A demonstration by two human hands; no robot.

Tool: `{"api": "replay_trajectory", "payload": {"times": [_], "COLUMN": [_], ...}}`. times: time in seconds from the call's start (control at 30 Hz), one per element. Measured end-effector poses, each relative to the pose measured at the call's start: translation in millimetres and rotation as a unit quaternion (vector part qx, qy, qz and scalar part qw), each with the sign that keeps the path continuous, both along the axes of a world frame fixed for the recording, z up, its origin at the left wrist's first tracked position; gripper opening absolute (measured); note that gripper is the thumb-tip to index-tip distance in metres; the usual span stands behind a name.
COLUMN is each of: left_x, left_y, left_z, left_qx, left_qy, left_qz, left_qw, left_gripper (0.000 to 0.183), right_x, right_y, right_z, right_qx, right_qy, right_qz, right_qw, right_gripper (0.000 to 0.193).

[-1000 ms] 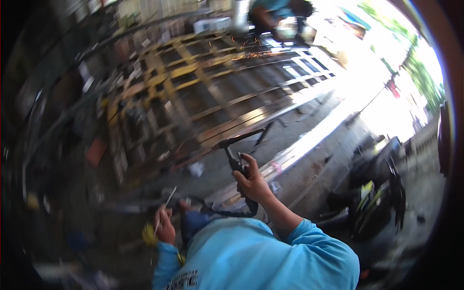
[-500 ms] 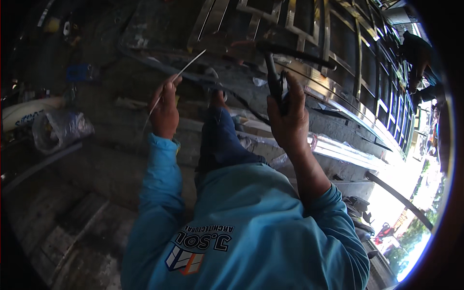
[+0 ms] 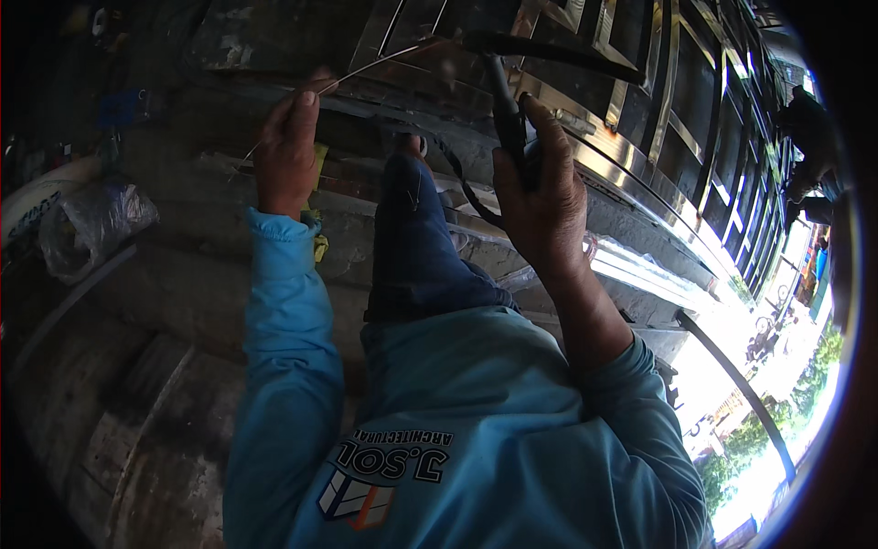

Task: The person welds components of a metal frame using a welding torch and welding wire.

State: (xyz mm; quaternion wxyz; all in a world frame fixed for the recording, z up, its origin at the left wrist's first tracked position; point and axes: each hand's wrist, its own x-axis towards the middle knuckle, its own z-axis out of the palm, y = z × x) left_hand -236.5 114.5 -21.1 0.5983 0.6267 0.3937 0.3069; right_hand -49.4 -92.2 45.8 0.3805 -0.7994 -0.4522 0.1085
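My left hand [image 3: 288,156] pinches a thin metal filler rod [image 3: 384,59] between thumb and fingers. The rod slants up to the right, and its far end comes close to the head of a black TIG welding torch [image 3: 502,91]. My right hand [image 3: 544,183] is wrapped round the torch handle, and the long back cap [image 3: 576,57] sticks out to the right. Beyond the torch lies a shiny metal grille [image 3: 631,119] of straight bars. Whether the rod touches the metal cannot be made out in the dim light.
A dark cable [image 3: 462,178] hangs from the torch past my knee. At left lie a clear plastic bag [image 3: 96,229] and a white sack [image 3: 46,197]. Long wrapped bars [image 3: 645,279] stretch to the right below the grille. Another person [image 3: 809,137] is at the far right.
The rod has tilted flatter, its far end now near the torch head. Both hands have shifted slightly left and forward in the picture, and the view has moved a little too.
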Motion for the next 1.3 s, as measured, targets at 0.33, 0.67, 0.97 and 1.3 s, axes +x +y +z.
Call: {"api": "replay_trajectory", "payload": {"times": [0.33, 0.67, 0.97, 1.3], "left_x": [3, 4, 5, 3], "left_y": [6, 4, 1, 3], "left_z": [4, 5, 8, 7], "left_qx": [-0.034, -0.008, -0.011, 0.003], "left_qy": [-0.032, -0.009, -0.034, -0.008], "left_qz": [0.014, 0.025, 0.020, 0.018], "left_qw": [0.999, 1.000, 0.999, 1.000], "left_gripper": [0.039, 0.038, 0.037, 0.035], "right_x": [6, 7, 6, 6], "right_y": [8, 19, 25, 26], "right_z": [-9, -19, -21, -19], "right_qx": [0.001, 0.008, 0.021, 0.007], "right_qy": [0.032, 0.026, 0.031, 0.041], "right_qz": [0.026, 0.032, 0.049, 0.055], "right_qw": [0.999, 0.999, 0.998, 0.998], "right_gripper": [0.064, 0.063, 0.063, 0.063]}}
